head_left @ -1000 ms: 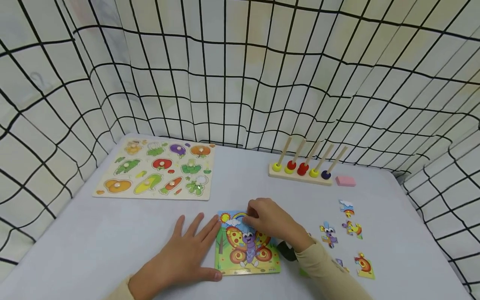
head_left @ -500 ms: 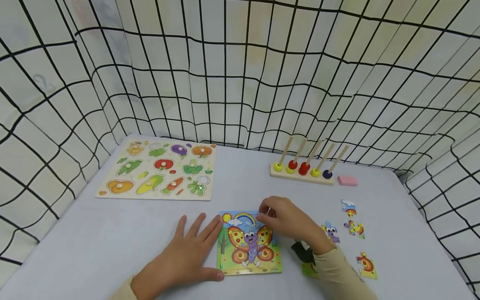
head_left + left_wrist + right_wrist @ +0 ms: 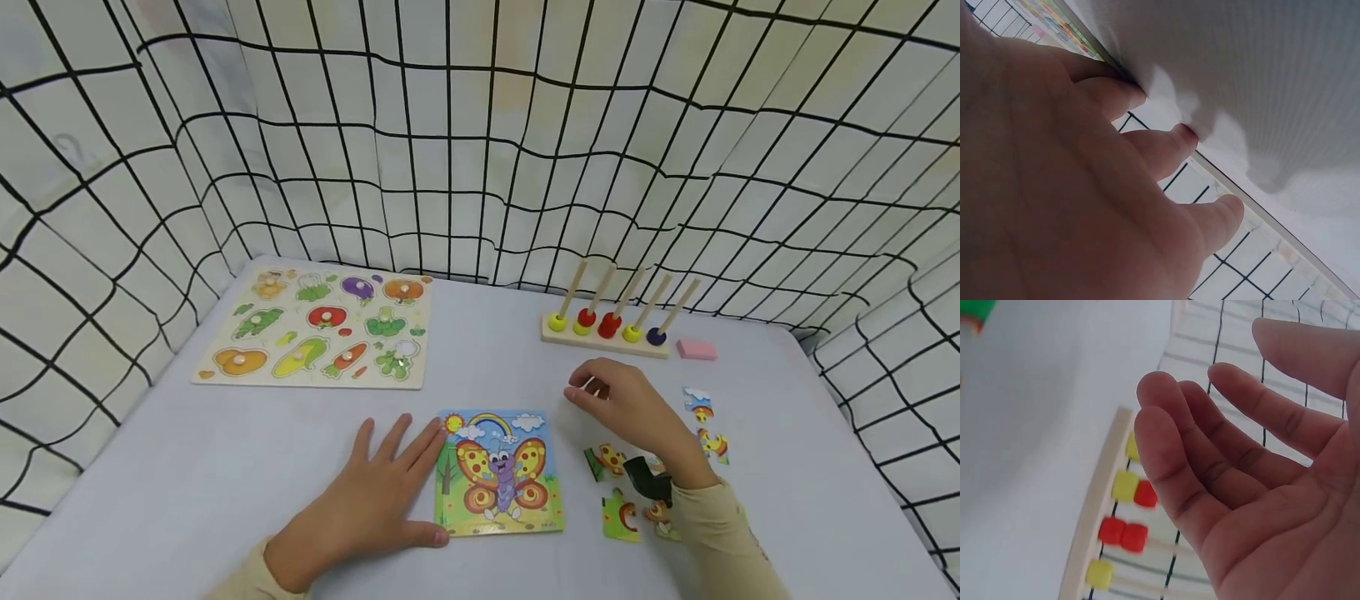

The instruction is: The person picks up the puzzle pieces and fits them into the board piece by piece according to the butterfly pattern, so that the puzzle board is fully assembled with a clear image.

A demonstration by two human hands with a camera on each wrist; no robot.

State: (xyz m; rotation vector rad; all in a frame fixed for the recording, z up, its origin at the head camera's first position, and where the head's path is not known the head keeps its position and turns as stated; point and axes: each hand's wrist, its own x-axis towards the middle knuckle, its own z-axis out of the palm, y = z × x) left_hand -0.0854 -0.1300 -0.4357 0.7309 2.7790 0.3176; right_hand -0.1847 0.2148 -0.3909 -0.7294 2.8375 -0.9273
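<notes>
My left hand [image 3: 375, 492] lies spread on the table with straight fingers. Its index fingertip and thumb tip touch the left edge of a square butterfly jigsaw board [image 3: 498, 471]. In the left wrist view the palm [image 3: 1085, 187] fills the lower left, and the board's edge [image 3: 1079, 28] shows at top left. To the right of the board, my right hand [image 3: 633, 404] hovers above the table, fingers loosely bent. From the right wrist view, that hand [image 3: 1254, 462] holds nothing. Several loose jigsaw pieces [image 3: 620, 517] lie below it, some partly hidden by the right forearm and its black wrist camera.
A wooden bead abacus with upright pegs [image 3: 603, 337] stands at the back right, beside a pink block [image 3: 697, 349]. A vegetable peg puzzle [image 3: 315, 325] lies at the back left. More jigsaw pieces [image 3: 699, 404] lie far right. Black netting [image 3: 450, 150] encloses the table.
My right hand has moved off the jigsaw board to the right, uncovering the board's upper right part. Loose pieces near the forearm have come into view. The left hand stays put.
</notes>
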